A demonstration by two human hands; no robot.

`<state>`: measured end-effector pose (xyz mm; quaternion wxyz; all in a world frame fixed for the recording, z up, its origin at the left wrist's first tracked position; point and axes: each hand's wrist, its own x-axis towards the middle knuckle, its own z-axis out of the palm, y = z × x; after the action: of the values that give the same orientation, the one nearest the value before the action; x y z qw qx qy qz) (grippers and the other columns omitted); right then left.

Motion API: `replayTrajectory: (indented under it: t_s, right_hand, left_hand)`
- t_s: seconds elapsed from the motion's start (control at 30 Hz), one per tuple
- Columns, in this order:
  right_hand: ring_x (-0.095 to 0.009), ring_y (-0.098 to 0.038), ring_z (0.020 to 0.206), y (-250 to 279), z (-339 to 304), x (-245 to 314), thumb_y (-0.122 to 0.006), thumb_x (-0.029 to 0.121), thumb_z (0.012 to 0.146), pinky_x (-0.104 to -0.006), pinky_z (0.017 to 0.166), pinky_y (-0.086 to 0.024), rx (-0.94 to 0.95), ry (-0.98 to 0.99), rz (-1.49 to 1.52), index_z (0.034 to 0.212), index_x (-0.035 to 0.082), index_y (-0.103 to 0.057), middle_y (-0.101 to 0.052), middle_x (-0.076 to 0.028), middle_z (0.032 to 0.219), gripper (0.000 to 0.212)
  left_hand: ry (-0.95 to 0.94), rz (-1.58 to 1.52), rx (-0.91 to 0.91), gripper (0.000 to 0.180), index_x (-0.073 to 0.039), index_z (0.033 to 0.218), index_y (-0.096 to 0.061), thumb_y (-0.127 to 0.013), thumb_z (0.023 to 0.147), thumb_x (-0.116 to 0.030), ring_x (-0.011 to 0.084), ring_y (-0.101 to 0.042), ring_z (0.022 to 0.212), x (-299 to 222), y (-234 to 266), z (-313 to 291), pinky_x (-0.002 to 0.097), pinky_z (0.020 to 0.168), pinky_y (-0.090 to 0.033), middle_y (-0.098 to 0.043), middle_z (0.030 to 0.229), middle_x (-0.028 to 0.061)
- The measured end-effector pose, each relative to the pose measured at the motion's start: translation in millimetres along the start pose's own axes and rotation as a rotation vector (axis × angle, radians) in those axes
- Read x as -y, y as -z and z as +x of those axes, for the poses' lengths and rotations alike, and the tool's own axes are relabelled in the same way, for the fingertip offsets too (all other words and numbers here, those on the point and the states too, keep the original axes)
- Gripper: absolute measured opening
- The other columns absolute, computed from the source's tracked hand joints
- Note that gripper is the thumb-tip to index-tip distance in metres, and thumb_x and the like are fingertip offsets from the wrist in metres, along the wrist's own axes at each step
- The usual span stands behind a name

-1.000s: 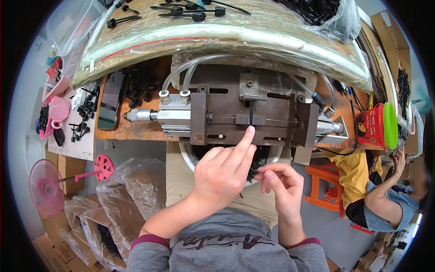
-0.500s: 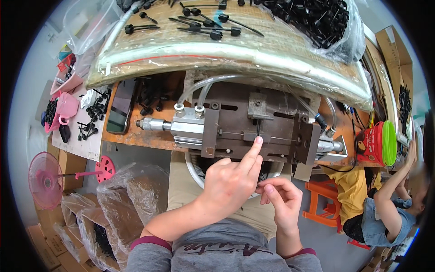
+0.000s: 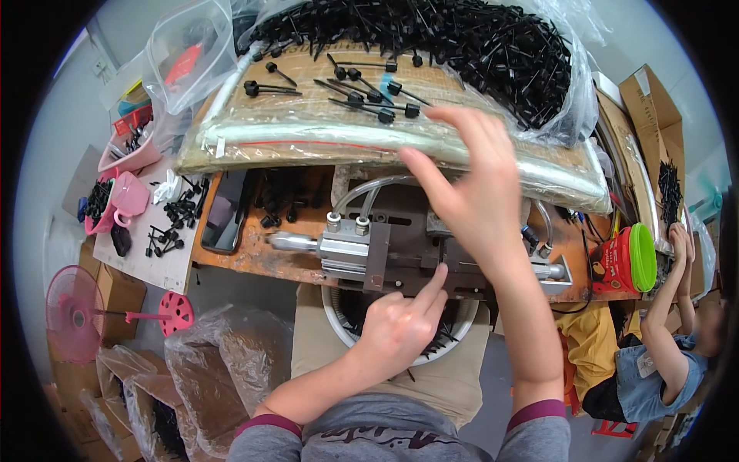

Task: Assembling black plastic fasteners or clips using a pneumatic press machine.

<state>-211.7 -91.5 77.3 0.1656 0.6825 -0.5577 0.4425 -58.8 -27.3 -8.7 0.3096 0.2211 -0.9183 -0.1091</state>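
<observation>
My left hand (image 3: 400, 319) points its index finger at the middle of a dark metal clamping fixture (image 3: 377, 258), the other fingers curled. Its fingertip is at a small dark block with a thin black piece (image 3: 442, 250) standing in it; whether it presses is unclear. Slightly blurred, my right hand (image 3: 481, 181) reaches over the fixture to the film-wrapped cardboard tray (image 3: 308, 142). Thumb and fingers are spread, with nothing seen between them. Just left of its fingertips lie several loose black stems with knobbed heads (image 3: 386, 115). My right forearm covers part of the fixture's right side.
A heap of similar black parts (image 3: 508, 54) fills the tray's back. Air cylinders (image 3: 344, 258) with clear tubes flank the fixture. Below it sits a white bucket (image 3: 331, 312) between my legs. A phone (image 3: 225, 212) lies left; a red tub (image 3: 616, 262) and a co-worker (image 3: 662, 346) are right.
My right hand has risen from beside my left hand to the tray's front edge, its fingers opening. My left fingertip stays at the fixture. The whole view has shifted, showing more of the heap.
</observation>
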Motion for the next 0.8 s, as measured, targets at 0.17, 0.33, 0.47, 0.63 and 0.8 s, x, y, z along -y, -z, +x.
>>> replayTrajectory:
  t_s: [0.17,0.33,0.47,0.63,0.8]
  right_hand:
    - [-0.033,-0.055,0.114,-46,54,-24,-0.072,0.041,0.082,-0.0405,0.100,-0.041,0.311,-0.097,-0.223,0.127,0.007,-0.058,-0.061,-0.016,0.117,0.058]
    - [-0.034,-0.053,0.118,-84,68,-31,-0.068,0.041,0.085,-0.0426,0.103,-0.041,0.509,-0.088,-0.102,0.126,0.014,-0.063,-0.060,-0.016,0.122,0.049]
    - [-0.032,-0.058,0.109,-85,67,-46,-0.069,0.025,0.085,-0.0423,0.094,-0.047,0.465,0.043,-0.042,0.113,0.011,-0.071,-0.066,-0.013,0.111,0.031]
    - [-0.033,-0.063,0.098,-42,64,-64,-0.070,0.018,0.085,-0.0383,0.087,-0.050,0.519,0.069,0.032,0.111,0.007,-0.070,-0.068,-0.014,0.104,0.028]
    - [-0.028,-0.068,0.098,-5,58,-84,-0.069,0.013,0.084,-0.0386,0.087,-0.051,0.560,-0.077,0.009,0.112,0.005,-0.068,-0.071,-0.014,0.107,0.029]
  left_hand:
    - [0.004,-0.234,0.024,0.022,-0.007,0.092,-0.070,-0.077,0.073,-0.016,0.0148,-0.054,0.048,-13,7,-23,0.0244,0.049,-0.046,-0.066,0.122,0.0110]
    - [0.012,-0.391,0.090,0.055,-0.012,0.123,-0.065,-0.078,0.075,-0.035,0.0108,-0.053,0.048,-19,1,-46,0.0217,0.048,-0.046,-0.066,0.123,0.0038]
    - [0.007,-0.366,0.053,0.055,-0.012,0.124,-0.064,-0.078,0.076,-0.035,0.0107,-0.054,0.049,-13,7,-50,0.0216,0.048,-0.046,-0.067,0.121,0.0032]
    - [0.040,-0.364,0.026,0.056,-0.013,0.127,-0.063,-0.078,0.077,-0.033,0.0102,-0.059,0.053,-1,3,-67,0.0207,0.048,-0.047,-0.069,0.116,0.0015]
    - [0.051,-0.405,0.090,0.057,-0.014,0.130,-0.060,-0.077,0.078,-0.031,0.0117,-0.063,0.055,-3,-10,-83,0.0227,0.048,-0.050,-0.070,0.112,0.0004]
